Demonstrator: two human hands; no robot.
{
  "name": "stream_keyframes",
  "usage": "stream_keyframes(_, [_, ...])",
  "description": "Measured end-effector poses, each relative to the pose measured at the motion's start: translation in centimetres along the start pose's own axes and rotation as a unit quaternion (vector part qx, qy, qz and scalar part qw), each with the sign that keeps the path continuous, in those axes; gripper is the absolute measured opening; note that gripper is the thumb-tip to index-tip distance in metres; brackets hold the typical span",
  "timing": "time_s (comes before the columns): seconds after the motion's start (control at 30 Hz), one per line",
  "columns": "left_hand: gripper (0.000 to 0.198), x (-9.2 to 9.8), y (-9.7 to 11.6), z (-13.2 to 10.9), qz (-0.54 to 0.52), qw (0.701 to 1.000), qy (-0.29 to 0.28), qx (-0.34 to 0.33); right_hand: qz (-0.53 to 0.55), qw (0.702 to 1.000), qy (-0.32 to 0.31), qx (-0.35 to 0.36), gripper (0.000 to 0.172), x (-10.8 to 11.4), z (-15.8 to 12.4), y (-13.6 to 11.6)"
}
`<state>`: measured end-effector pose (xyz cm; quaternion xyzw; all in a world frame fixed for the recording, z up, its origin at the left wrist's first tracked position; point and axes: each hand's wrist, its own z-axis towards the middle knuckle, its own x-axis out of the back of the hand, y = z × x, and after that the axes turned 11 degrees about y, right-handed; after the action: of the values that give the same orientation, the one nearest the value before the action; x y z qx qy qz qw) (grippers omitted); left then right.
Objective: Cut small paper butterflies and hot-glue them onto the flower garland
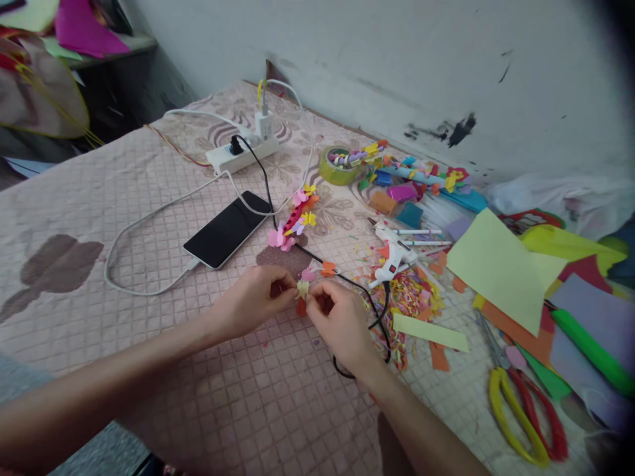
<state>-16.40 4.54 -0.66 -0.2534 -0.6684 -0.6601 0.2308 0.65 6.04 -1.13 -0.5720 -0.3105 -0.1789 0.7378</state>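
A patterned cloth (149, 370) covers the surface before you, which runs back to a smudged pale wall (377, 53). A phone (228, 229) lies beyond your left hand (260, 299), a power strip (251, 156) farther off; shredded scraps (414, 294), a glue gun (395, 256) and scissors (524, 413) sit to your right. Your forearms angle inward, and your left hand and right hand (342, 320) meet, thumbs and fingertips pinched closed on a small yellow cutout (302, 288) between them, just beside a pink cutout (308, 274).

The left hand (255, 301) and right hand (344, 324) are bare, with slim, uncovered forearms (133, 373) narrowing toward the wrists (211, 327).
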Motion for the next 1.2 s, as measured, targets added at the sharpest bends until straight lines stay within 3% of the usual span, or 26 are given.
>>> stream_keyframes(0.53, [0.016, -0.9, 0.0, -0.1, 0.042, 0.997, -0.034, 0.061, 0.033, 0.998, -0.019, -0.049, 0.013, -0.3, -0.5, 0.3])
stream_keyframes(1.2, [0.013, -1.1, 0.5, 0.1, 0.05, 0.997, -0.021, 0.052, 0.01, 0.999, -0.024, -0.04, 0.013, -0.7, -0.4, 0.4])
